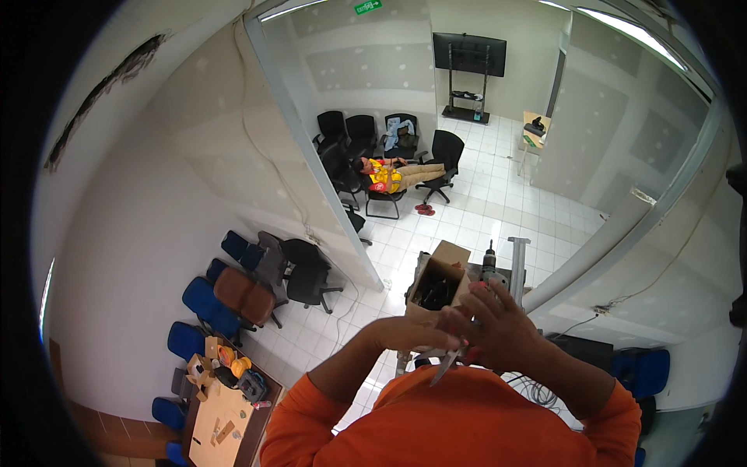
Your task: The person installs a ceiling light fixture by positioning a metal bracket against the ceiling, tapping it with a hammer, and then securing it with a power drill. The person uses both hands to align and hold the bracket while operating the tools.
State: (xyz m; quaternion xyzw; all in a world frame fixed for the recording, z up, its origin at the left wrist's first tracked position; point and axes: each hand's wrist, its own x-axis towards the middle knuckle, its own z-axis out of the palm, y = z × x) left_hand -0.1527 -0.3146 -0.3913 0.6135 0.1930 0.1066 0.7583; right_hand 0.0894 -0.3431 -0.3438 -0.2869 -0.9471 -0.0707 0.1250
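My left hand point(411, 334) is in front of my chest, fingers closed, with the thumb toward my right hand. A grey, pointed, blade-like tool point(445, 367) sticks out below it; a bit of red shows beside it, and its exact kind cannot be made out. My right hand point(502, 327) is close against the left, slightly blurred, fingers stretched and apart over the near side of a cardboard box point(426, 313). The open box holds dark items I cannot make out. A power drill point(489, 268) stands just beyond my right fingertips, bit upward.
A metal channel point(517, 261) rises right of the drill. Below, a person in a yellow vest point(387, 176) reclines across chairs. Office chairs point(307, 272) line the left wall near a table point(222, 424) with helmets and boxes. A screen on a stand point(469, 54) is at the back.
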